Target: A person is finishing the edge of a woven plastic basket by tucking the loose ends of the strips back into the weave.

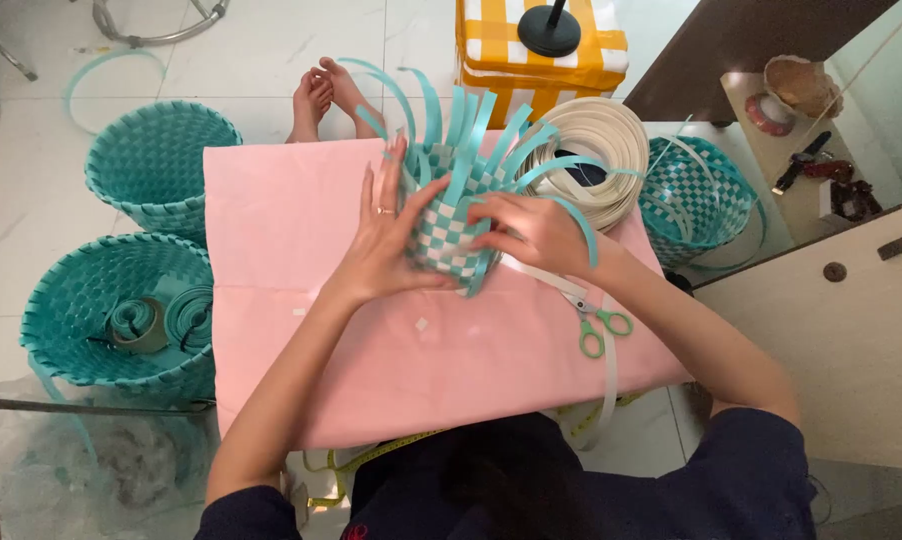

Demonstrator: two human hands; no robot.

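Note:
A half-woven basket (453, 222) of teal and white strips lies on its side on a pink board (301, 250) across my lap. Loose teal strip ends fan up from its rim. My left hand (383, 243), wearing a ring, presses flat against the basket's left side. My right hand (534, 233) grips the basket's right side, fingers pinching the woven strips. Green-handled scissors (599, 326) lie on the board just right of my right wrist, beside a white strip (543, 276).
Two finished teal baskets (159, 165) (121, 310) stand on the floor at left, the nearer one holding rolled strips. A coil of cream strip (599, 140), a teal-white basket (696, 200) and a yellow checked box (541, 50) lie beyond. A wooden cabinet (831, 330) stands right.

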